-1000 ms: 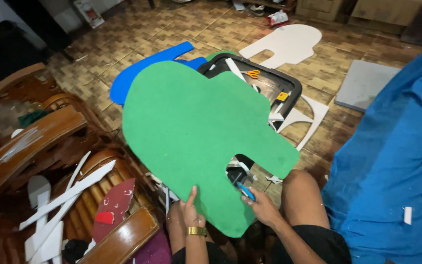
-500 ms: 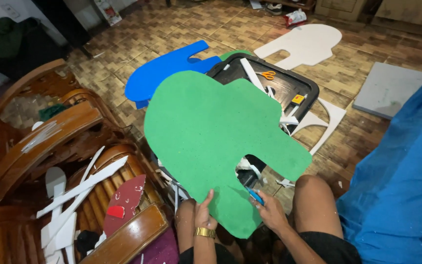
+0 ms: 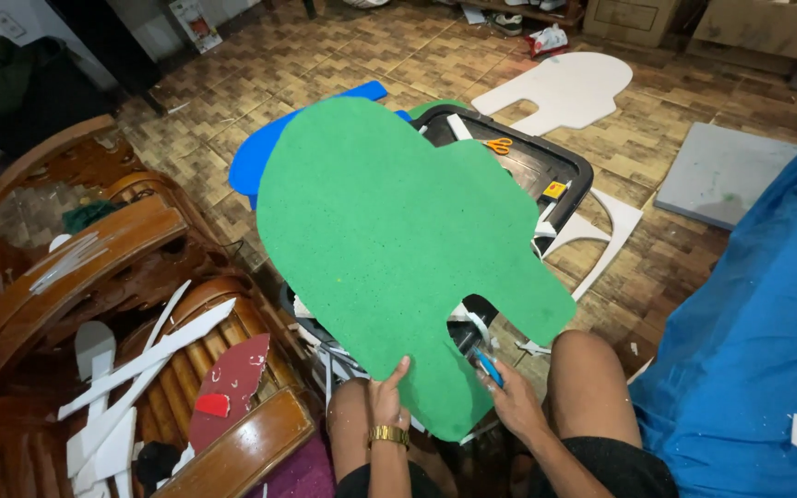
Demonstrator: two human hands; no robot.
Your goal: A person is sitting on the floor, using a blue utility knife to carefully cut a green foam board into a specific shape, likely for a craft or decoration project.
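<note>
**Fingers pinching a green foam cutout over a black bin**

Fingers of the left hand are pressing flat on the lower lobe of the green foam sheet, thumb on top, gripping its edge; a gold watch is sitting on that wrist. The right hand is clenching around a blue cutter, its tip lying just at the rim of the notch cut into the sheet's lower edge. That hand is also touching the foam beside the notch.

The sheet is being held tilted above a black bin, hiding most of it. Inside the bin, orange scissors and white foam strips are showing. A blue foam piece is peeking out behind the sheet's upper left edge. 1 white cutout of the same rounded shape is lying on the wood-patterned floor beyond the bin, well apart from the hands, and a grey slab is lying to its right.

Wooden chairs on the left are carrying white foam offcuts and a red scrap. Blue cloth is filling the right side, beside the person's bare knee.
</note>
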